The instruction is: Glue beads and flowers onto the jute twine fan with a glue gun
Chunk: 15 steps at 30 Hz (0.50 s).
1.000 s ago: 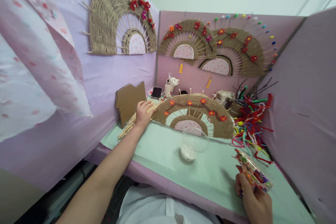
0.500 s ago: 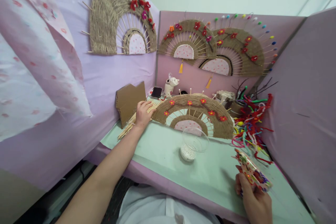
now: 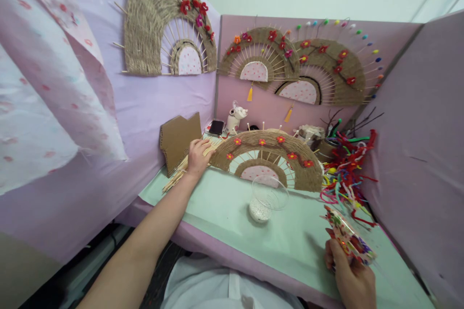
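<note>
My left hand (image 3: 198,157) is at the left end of a twine fan (image 3: 308,179), its fingers closed around that edge. The fan leans upright on the table, with red flowers on its brown woven band and a pink spotted half-circle at its base. At the lower right, my right hand (image 3: 350,270) grips a clear container of colourful flowers (image 3: 348,234), tilted over the table. A clear plastic cup (image 3: 260,210) with small white beads in its bottom stands before the fan. Thin sticks (image 3: 176,177) lie beside my left hand.
Brown cardboard (image 3: 179,140) leans at the left wall. A white animal figure (image 3: 236,115) and a dark ink pad-like square (image 3: 216,127) stand behind. A heap of coloured pipe cleaners (image 3: 353,169) fills the right back. Finished twine fans (image 3: 145,24) hang on the walls.
</note>
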Tool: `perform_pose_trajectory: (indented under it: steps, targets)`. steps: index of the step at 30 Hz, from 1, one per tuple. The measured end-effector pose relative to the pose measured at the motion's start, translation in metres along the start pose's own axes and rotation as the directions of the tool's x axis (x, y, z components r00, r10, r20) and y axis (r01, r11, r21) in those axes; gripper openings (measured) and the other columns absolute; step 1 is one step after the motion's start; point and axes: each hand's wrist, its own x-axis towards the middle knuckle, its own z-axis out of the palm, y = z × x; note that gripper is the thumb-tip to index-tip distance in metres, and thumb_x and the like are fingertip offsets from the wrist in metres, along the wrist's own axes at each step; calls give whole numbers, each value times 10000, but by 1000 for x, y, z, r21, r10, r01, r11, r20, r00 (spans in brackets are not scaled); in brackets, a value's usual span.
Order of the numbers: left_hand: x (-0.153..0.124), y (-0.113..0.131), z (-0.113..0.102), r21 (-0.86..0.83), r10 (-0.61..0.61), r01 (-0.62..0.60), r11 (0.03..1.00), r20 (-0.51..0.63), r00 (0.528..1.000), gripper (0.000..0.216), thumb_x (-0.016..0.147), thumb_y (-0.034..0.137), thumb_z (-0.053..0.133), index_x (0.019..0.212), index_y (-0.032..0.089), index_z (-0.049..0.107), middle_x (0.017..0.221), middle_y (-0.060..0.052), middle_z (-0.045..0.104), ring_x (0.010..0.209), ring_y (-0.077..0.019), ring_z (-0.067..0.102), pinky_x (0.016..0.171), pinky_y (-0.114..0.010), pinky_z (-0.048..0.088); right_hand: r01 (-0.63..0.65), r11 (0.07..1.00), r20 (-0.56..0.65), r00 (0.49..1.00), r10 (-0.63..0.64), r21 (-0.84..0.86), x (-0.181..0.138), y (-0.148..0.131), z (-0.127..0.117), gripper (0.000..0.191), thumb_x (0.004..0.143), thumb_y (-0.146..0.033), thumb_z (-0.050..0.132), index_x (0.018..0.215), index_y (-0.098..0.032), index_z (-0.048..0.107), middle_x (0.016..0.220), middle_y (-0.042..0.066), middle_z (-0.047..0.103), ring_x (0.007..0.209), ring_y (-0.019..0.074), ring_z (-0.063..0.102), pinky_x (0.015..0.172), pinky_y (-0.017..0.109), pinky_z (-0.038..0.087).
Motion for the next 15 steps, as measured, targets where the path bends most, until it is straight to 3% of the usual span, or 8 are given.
perform_pose_trajectory:
  steps: [15]
  targets:
    - [0,0,0,-22,37,-38,999,-24,999,153,759,289,687,877,193,703,1029,-80,698,1029,-250,496,948,-457,419,10,1000,7,1000,-10,14,-2,-3,1,483,726,-608,601,887,-153,586,541,-30,501,474,142,437,446,286,370]
